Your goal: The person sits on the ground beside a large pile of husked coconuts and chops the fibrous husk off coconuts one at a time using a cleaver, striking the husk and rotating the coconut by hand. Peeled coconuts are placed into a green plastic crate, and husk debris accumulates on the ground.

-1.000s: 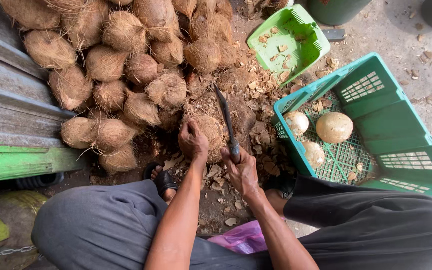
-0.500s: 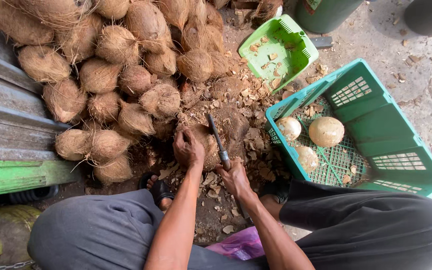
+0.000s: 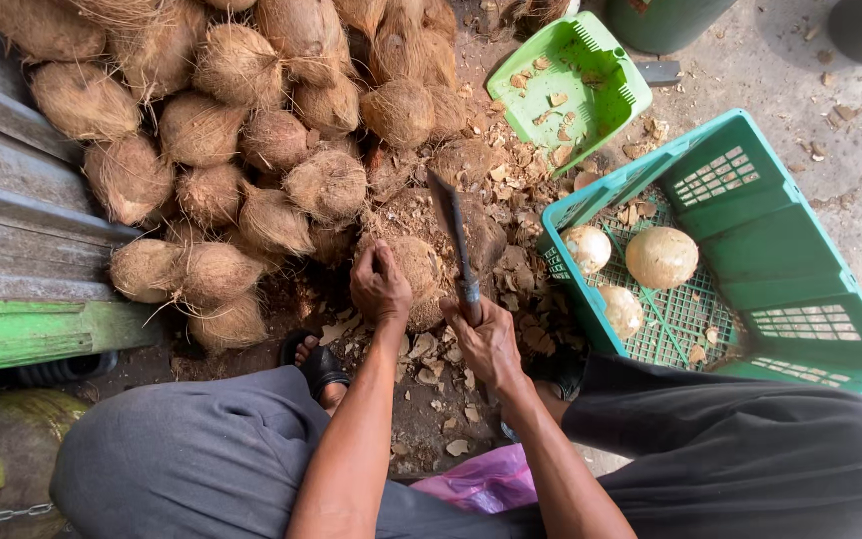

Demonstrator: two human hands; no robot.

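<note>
Left hand point(image 3: 379, 284): fingers curled over top of a brown husked coconut point(image 3: 419, 274), gripping it, pinned against the ground.
Right hand point(image 3: 486, 339): fingers wrapped tight round handle of a big knife point(image 3: 454, 240), fist closed.
Knife: dark blade raised, tip pointing away from body, angled over the right side of the held coconut; whether the edge touched the husk could not be told.
Held coconut: on the dirt between the knees, at near edge of the coconut pile point(image 3: 241, 130), just in front of both hands.
Coconut pile: many fibrous brown ones heaped at upper left, against grey corrugated sheeting point(image 3: 12, 220).
Ground: littered with husk chips point(image 3: 431, 359) around and below the hands.
Teal crate point(image 3: 810, 329): to the right, near the right knee, well apart from the left hand.
Crate contents: three pale peeled coconuts point(image 3: 661, 257) on the grid floor, plus a few chips.
Light green basket point(image 3: 591, 60): beyond the crate, tilted, some husk scraps inside.
Legs: grey trousers point(image 3: 192, 459) on left, black trousers point(image 3: 750, 459) on right, squatting pose.
Foot: black sandal point(image 3: 319, 364) under left forearm, beside chips.
Pink plastic bag point(image 3: 486, 481): bunched low between the legs.
</note>
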